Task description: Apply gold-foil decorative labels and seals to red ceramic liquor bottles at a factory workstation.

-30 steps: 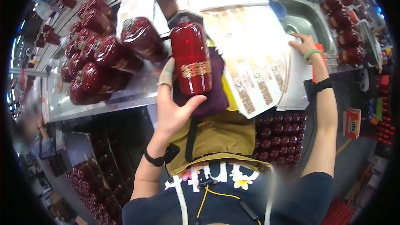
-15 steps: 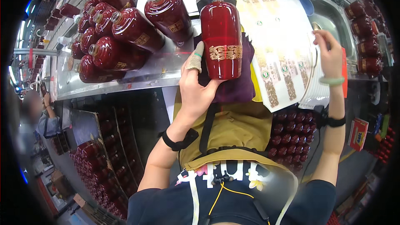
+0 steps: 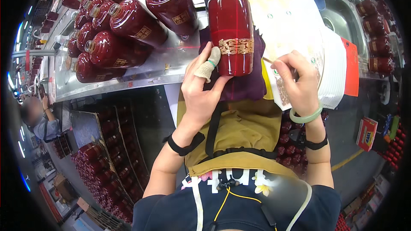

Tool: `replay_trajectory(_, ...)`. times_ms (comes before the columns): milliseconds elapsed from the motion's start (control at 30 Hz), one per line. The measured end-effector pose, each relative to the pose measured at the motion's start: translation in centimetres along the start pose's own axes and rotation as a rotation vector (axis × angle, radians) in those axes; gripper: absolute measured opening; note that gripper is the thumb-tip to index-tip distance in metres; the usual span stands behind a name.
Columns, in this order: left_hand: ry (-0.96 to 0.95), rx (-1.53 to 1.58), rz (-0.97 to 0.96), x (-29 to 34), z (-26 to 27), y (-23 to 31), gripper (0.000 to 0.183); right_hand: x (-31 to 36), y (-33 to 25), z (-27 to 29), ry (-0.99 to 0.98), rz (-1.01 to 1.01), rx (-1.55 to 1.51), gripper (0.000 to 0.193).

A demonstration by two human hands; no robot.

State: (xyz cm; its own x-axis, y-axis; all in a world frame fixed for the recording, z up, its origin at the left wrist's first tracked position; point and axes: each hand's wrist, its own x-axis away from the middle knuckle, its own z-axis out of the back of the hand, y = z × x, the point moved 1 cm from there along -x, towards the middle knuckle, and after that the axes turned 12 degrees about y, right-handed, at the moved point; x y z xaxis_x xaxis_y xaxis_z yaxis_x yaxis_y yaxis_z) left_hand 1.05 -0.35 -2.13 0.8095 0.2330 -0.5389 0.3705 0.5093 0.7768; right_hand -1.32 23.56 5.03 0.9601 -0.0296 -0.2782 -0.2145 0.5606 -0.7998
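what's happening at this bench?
A person's left hand is set against the lower left of a red bottle with a gold patterned band, over a purple cloth. Their right hand, above printed sheets, pinches something slim; I can't tell what. More red bottles stand on the bench to the left.

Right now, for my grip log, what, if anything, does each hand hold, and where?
The left hand holds a gold-banded red glass bottle by its lower left side and base. The right hand seems to pinch a thin brownish strip by one end.
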Motion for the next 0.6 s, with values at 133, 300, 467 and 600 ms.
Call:
replay_trajectory(133,-0.080,0.172,0.152,0.6,0.7,0.3,0.066,0.8,-1.8,-0.8,-0.044,0.023,-0.007,0.008)
replay_trajectory(300,-0.062,0.397,0.349,0.7,0.4,1.0,0.059,1.4,-2.9,-3.4,-0.074,0.065,-0.098,0.009)
replay_trajectory(467,-0.041,0.424,0.485,0.8,-0.8,1.7,0.062,1.7,-1.7,-4.6,-0.039,0.059,-0.084,0.011)
replay_trajectory(600,-0.046,0.453,0.491,0.9,-1.0,1.8,0.065,1.9,-1.0,-4.4,0.006,0.006,-0.106,0.014)
